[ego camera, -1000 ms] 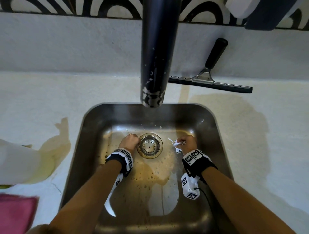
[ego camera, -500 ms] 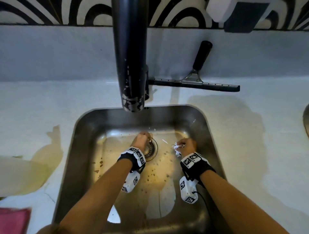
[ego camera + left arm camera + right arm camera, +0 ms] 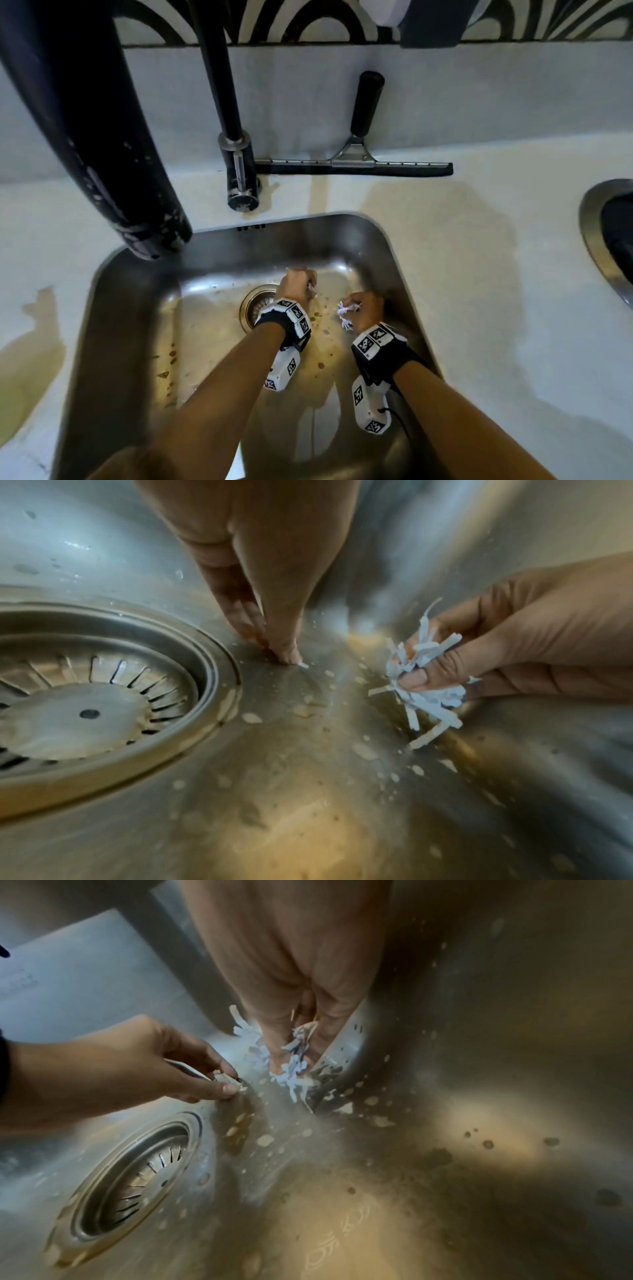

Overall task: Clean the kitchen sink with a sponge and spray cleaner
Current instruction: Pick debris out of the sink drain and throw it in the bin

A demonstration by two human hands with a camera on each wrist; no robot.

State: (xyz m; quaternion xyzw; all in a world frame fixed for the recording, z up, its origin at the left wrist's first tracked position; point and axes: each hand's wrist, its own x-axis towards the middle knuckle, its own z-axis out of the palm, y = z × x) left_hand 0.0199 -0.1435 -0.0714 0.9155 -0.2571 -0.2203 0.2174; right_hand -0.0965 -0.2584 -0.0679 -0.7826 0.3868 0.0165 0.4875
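The left hand [image 3: 297,281] reaches down to the floor of the sink [image 3: 130,308], just right of the drain strainer [image 3: 85,696]. Its fingers are pressed together, thumb against fingertip, pinching a small white paper scrap [image 3: 303,665] that lies on the steel. In the right wrist view the same hand [image 3: 143,1066] shows the pinch closed on a pale shred at the fingertips.

The right hand [image 3: 364,308] sits just beside it, farther right on the sink floor, fingers curled into a loose fist around a bunch of white paper strips [image 3: 424,685]. The thumb [image 3: 416,679] presses the bunch against the bent fingers, and strip ends stick out above and below the grip. The two hands are near each other but apart.

The sink floor carries brownish stains and pale droplets. A black faucet [image 3: 102,144] hangs over the rear left, and a squeegee [image 3: 356,164] lies on the counter [image 3: 513,274] behind the sink. No sponge or spray bottle can be made out.

Compared with half a second ago, the left hand has shifted from over the strainer's edge to the steel right of it, closer to the right hand; the right hand holds the same bunch in nearly the same place.
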